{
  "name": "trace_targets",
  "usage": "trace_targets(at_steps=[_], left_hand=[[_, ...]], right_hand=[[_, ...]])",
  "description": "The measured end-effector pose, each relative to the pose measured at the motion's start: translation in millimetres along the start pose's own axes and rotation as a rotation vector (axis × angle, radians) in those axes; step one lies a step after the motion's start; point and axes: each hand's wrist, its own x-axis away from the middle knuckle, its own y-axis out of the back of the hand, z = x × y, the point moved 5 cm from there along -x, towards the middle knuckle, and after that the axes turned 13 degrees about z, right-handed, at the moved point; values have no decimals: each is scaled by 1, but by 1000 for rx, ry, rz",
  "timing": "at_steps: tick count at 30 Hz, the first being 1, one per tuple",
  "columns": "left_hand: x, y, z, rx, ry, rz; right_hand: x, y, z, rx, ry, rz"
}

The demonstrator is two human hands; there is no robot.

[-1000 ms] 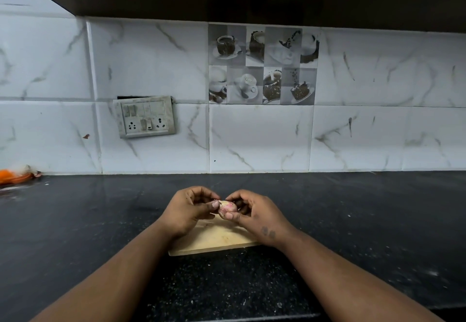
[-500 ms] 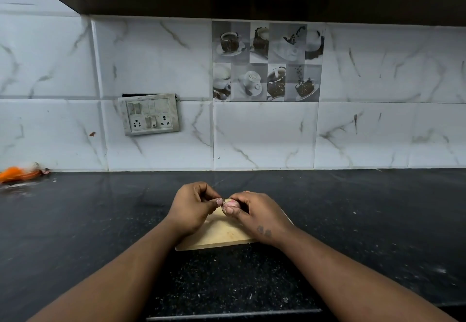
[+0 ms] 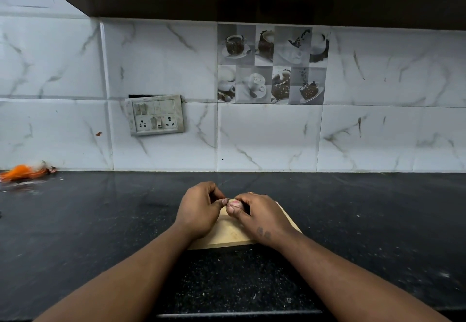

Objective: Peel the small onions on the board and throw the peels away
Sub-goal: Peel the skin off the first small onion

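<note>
A small pinkish onion (image 3: 234, 204) is held just above a pale wooden board (image 3: 228, 233) on the black counter. My right hand (image 3: 257, 217) grips the onion between thumb and curled fingers. My left hand (image 3: 199, 209) pinches at the onion's left end with thumb and fingertips. Both hands cover most of the board, so any other onions or peels on it are hidden.
The black speckled counter (image 3: 100, 221) stretches left and right of the board. An orange scrap pile (image 3: 22, 171) lies at the far left by the wall. A switch and socket plate (image 3: 156, 116) is on the tiled wall behind. A dark cabinet hangs overhead.
Both hands have stayed together on the onion, with small finger shifts at its left end. The view has tilted slightly.
</note>
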Motion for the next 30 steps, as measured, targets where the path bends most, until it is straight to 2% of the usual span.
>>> trace_targets(at_steps=[5, 8, 13, 16, 21, 27, 30], left_hand=[[4, 0, -6, -141, -25, -55], [4, -1, -8, -136, -39, -75], [-1, -5, 10, 380, -30, 92], [-1, -7, 8, 550, -18, 110], [-3, -16, 8, 591, -12, 183], [-4, -14, 11, 728, -32, 172], [-4, -15, 10, 761, -46, 194]], right_hand=[[-2, -3, -2, -13, -34, 2], [-1, 0, -1, -46, -37, 12], [4, 9, -4, -150, -18, -17], [4, 13, -5, -170, -37, -99], [4, 14, -10, -231, -23, -118], [5, 12, -14, -573, -31, -70], [4, 13, -17, -613, -47, -82]])
